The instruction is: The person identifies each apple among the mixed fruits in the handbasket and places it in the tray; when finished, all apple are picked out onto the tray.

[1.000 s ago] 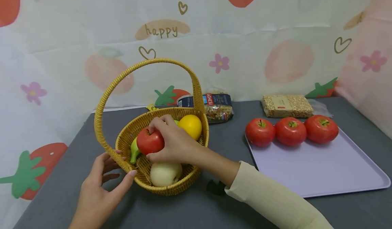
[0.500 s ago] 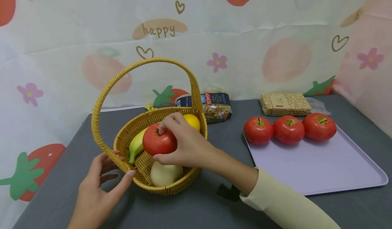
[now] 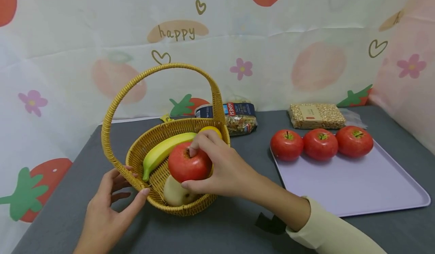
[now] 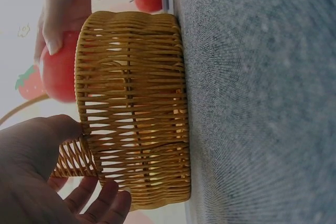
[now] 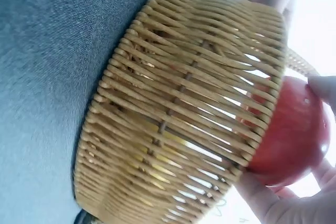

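My right hand (image 3: pixel 227 167) grips a red apple (image 3: pixel 187 166) over the front right of a yellow wicker basket (image 3: pixel 183 210). The thumb lies low on the apple and a finger reaches into its stem hollow. In the right wrist view the apple (image 5: pixel 294 129) shows right at the basket's rim. My left hand (image 3: pixel 108 208) holds the basket at its left side, thumb on the rim and fingers around the foot of the tall handle (image 3: pixel 107 133). Inside lie a banana (image 3: pixel 164 152), a pale pear (image 3: pixel 175 193) partly behind the apple, and a yellow fruit (image 3: pixel 212 130) mostly hidden by my right hand.
On the right, a lilac tray (image 3: pixel 353 186) bears three red apples (image 3: pixel 320 144) along its far edge. Behind stand a pasta bag (image 3: pixel 241 118) and a pack of grains (image 3: pixel 316 116), close to the printed backdrop (image 3: pixel 272 57). A dark object (image 3: pixel 270 223) lies by my right wrist.
My right hand has carried the apple rightward and toward me across the basket, uncovering the banana and covering most of the yellow fruit. The pear has shifted slightly. My left hand stays at the handle's foot.
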Demonstrator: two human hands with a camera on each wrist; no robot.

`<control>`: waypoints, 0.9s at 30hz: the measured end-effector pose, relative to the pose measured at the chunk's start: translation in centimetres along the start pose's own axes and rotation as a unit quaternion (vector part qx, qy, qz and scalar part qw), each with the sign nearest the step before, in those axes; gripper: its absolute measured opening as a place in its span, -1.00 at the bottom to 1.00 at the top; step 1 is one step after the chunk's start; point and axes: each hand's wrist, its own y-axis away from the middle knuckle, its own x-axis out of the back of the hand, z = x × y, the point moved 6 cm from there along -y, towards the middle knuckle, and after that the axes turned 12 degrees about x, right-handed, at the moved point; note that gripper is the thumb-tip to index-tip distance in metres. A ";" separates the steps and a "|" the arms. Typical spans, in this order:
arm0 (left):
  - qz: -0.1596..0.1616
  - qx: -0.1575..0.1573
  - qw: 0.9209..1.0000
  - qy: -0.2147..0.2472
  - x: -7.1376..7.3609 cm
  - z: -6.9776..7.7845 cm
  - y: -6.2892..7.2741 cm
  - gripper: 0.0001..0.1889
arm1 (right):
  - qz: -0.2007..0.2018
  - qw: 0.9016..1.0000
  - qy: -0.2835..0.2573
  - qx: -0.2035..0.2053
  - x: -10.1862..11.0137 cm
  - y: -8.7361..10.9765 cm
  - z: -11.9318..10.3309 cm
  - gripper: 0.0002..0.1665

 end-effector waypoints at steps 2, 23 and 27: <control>-0.001 0.001 1.000 0.000 0.0 0.0 0.0 -0.29 | 0.006 1.000 -0.008 0.000 0.5 0.4 -0.3 -0.42; 0.013 -0.018 1.000 -0.005 0.0 0.0 0.1 -0.32 | 0.040 0.999 -0.030 -0.008 4.6 4.6 -0.7 -0.37; 0.009 -0.016 1.000 -0.005 0.0 0.0 0.0 -0.31 | 0.047 0.998 -0.021 -0.026 5.4 5.5 -0.2 -0.38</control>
